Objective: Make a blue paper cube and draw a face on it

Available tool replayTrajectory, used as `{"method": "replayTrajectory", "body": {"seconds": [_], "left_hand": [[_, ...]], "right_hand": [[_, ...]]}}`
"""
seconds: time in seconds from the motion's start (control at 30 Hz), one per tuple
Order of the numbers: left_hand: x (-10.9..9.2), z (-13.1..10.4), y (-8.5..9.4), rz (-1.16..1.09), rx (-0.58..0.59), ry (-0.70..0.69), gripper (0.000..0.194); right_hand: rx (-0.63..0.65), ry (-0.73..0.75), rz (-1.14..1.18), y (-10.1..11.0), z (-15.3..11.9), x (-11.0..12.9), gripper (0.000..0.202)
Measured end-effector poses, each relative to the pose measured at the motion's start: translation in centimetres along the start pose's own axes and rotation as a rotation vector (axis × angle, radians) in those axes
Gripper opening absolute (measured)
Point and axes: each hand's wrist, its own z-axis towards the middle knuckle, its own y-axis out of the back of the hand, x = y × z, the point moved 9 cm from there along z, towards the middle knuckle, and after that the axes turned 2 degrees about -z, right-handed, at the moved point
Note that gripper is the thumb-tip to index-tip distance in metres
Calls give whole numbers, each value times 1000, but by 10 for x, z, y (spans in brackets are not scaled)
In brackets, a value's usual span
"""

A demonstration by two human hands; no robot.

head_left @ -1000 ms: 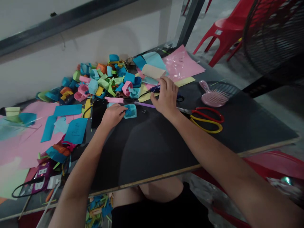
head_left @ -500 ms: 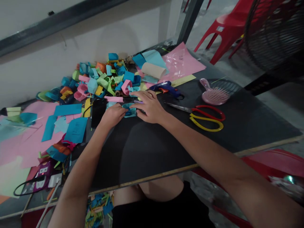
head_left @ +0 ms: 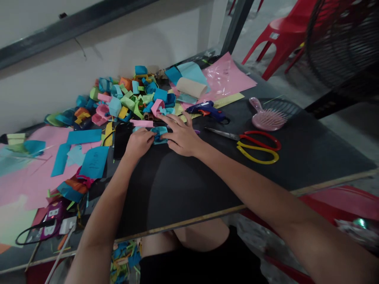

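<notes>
The left hand (head_left: 139, 142) pinches a blue paper cup (head_left: 160, 130) at nine o'clock, likely steadying it; the right hand (head_left: 184, 138), spread wide, touches its three-o'clock side. The cup sits on the bench (head_left: 183, 185) at eleven o'clock, opening upward, long axis apparently nine-to-three.

Person, two arms: left arm (head_left: 102, 213) and right arm (head_left: 260, 185), each bare along its visible length, slender at the wrist and broader towards the frame edge, ending in an ungloved left hand (head_left: 139, 142) and an ungloved right hand (head_left: 182, 137). Lower body, one black garment (head_left: 201, 262), plain and matt, its type unclear, lay across the lap; bare legs (head_left: 201, 236) showed beyond its hem, partly hidden.
</notes>
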Motion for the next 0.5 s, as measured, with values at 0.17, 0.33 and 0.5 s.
{"method": "replayTrajectory", "body": {"seconds": [0.17,0.33,0.5], "left_hand": [[12,-1,-3,-46,-44,149,20],[17,0,-3,-66,-75,239,20],[19,1,-8,-58,-27,311,20]], "right_hand": [[24,-35,0,-5,3,-1,28],[40,-57,-6,-9,3,-1,32],[15,-89,-29,-10,4,-2,32]]}}
